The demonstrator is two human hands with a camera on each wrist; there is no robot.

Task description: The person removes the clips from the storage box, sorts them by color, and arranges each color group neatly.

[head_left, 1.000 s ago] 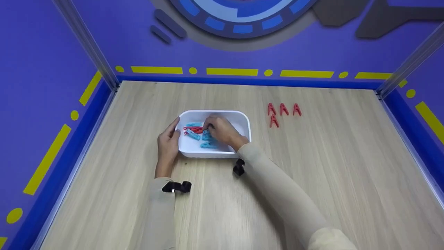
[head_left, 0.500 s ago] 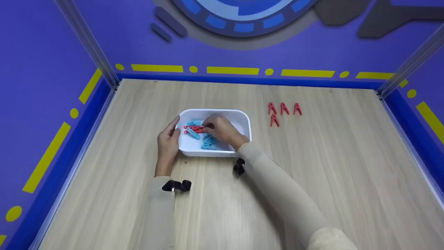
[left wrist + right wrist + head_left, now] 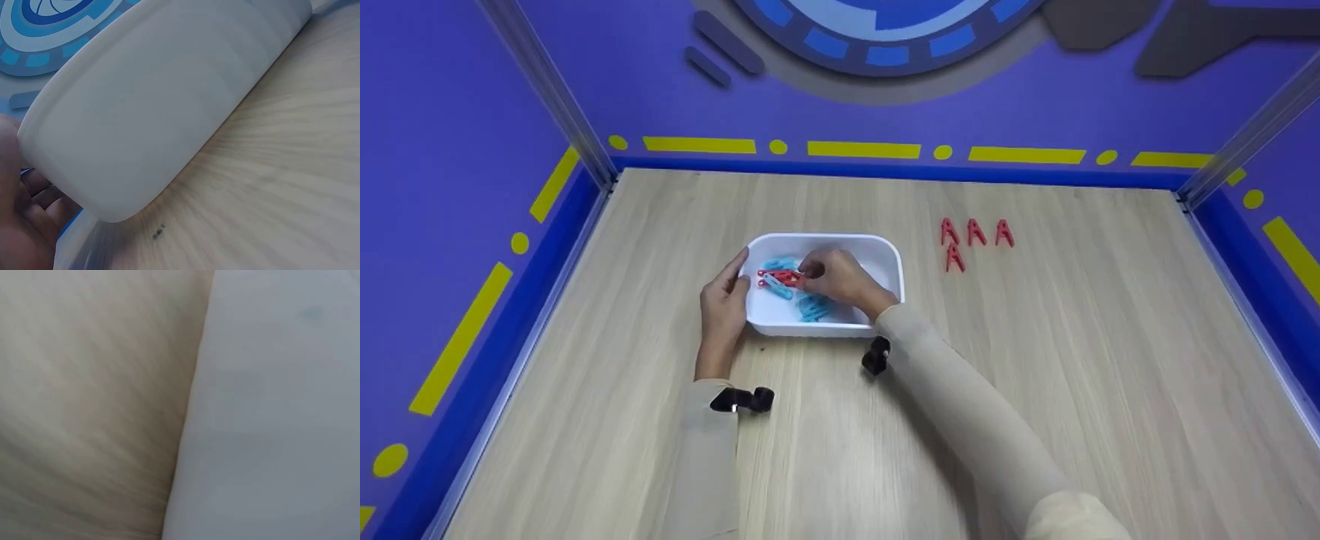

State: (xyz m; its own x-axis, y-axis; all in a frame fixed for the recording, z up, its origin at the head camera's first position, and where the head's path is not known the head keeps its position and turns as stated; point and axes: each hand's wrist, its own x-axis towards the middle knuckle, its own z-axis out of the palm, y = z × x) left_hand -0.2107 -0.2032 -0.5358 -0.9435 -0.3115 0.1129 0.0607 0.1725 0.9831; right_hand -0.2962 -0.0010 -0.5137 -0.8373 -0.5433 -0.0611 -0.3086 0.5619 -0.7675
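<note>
A white bin holds red clips and several light blue clips. At the bin's left side, the left hand grips the wall, thumb near the rim; the left wrist view shows the fingers of this hand bent behind the bin. Inside the bin, the right hand has its thumb and forefinger bent around the right end of a red clip, with the exact contact partly hidden. Only the bin's outer wall and the table show in the right wrist view.
Right of the bin, a red clip lies in front of a row of three red clips on the wooden table. Blue-purple panels stand behind the table and at both sides.
The right hand has stayed over the clips with small finger movements. Light blue clips near its fingers have shifted, and more of the red clips shows beside the fingertips. The left hand keeps its hold.
</note>
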